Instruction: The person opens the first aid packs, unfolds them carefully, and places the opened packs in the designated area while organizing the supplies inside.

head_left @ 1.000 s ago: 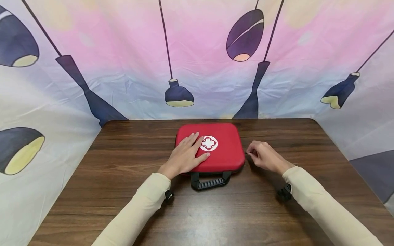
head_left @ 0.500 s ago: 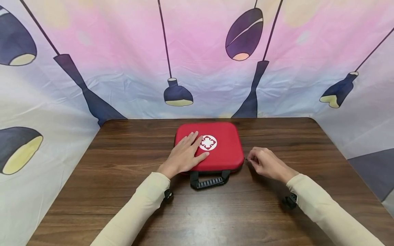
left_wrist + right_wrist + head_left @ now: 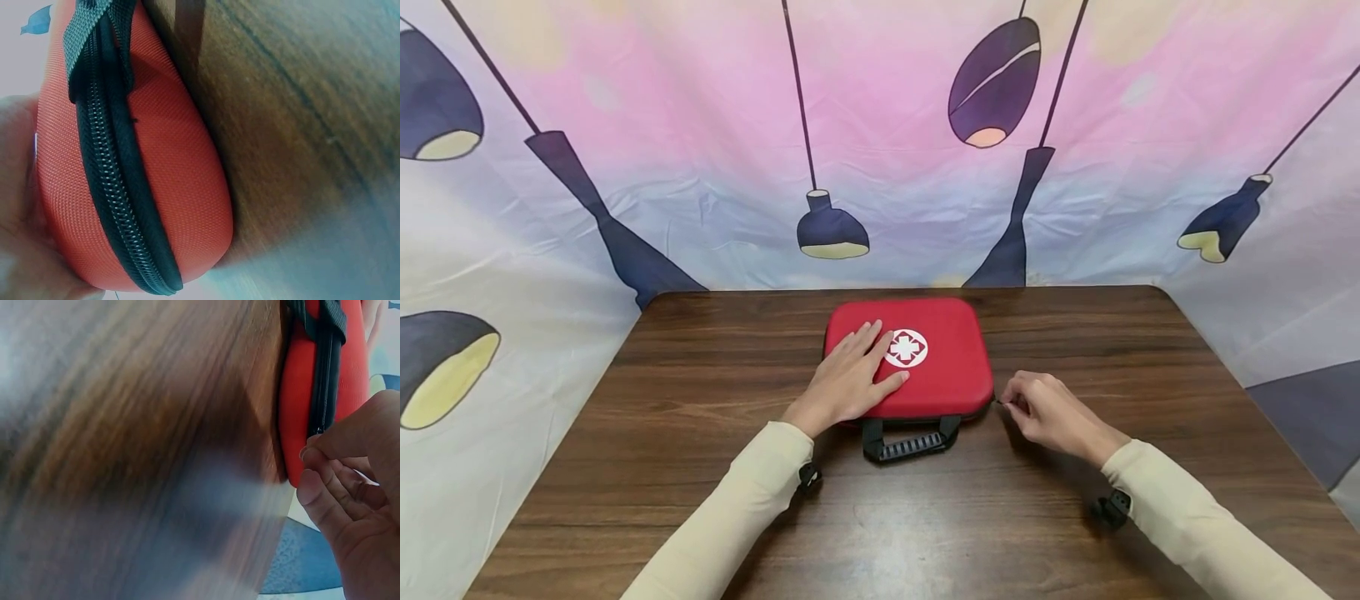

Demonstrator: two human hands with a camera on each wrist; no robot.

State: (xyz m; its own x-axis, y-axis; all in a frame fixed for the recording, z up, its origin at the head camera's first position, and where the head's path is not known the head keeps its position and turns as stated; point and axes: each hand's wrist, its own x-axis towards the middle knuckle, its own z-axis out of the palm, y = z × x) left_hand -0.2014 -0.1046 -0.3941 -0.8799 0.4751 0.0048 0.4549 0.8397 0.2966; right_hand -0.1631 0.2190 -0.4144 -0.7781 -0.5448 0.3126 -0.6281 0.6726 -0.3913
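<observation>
A red first-aid case [image 3: 946, 371] with a white cross emblem lies flat on the table, its black handle [image 3: 912, 447] toward me. My left hand [image 3: 844, 382] rests on the lid's left half with straight, slightly spread fingers. At the case's front right corner, my right hand [image 3: 1051, 415] pinches the small zipper pull [image 3: 997, 402] between thumb and finger. Those fingertips largely hide the pull in the right wrist view. A black zipper [image 3: 115, 187] curves round the case's side, with its teeth meshed along the stretch seen in the left wrist view.
The brown wooden table [image 3: 700, 392] extends on all sides of the case. Behind it hangs a pastel cloth backdrop [image 3: 895, 125] printed with dark lamps. A small black device [image 3: 1111, 507] is strapped at the right wrist, another [image 3: 808, 477] at the left.
My right hand has slid toward me along the case's right side, from mid-side to the front corner, with the zipper pull. My left hand stays in place on the lid.
</observation>
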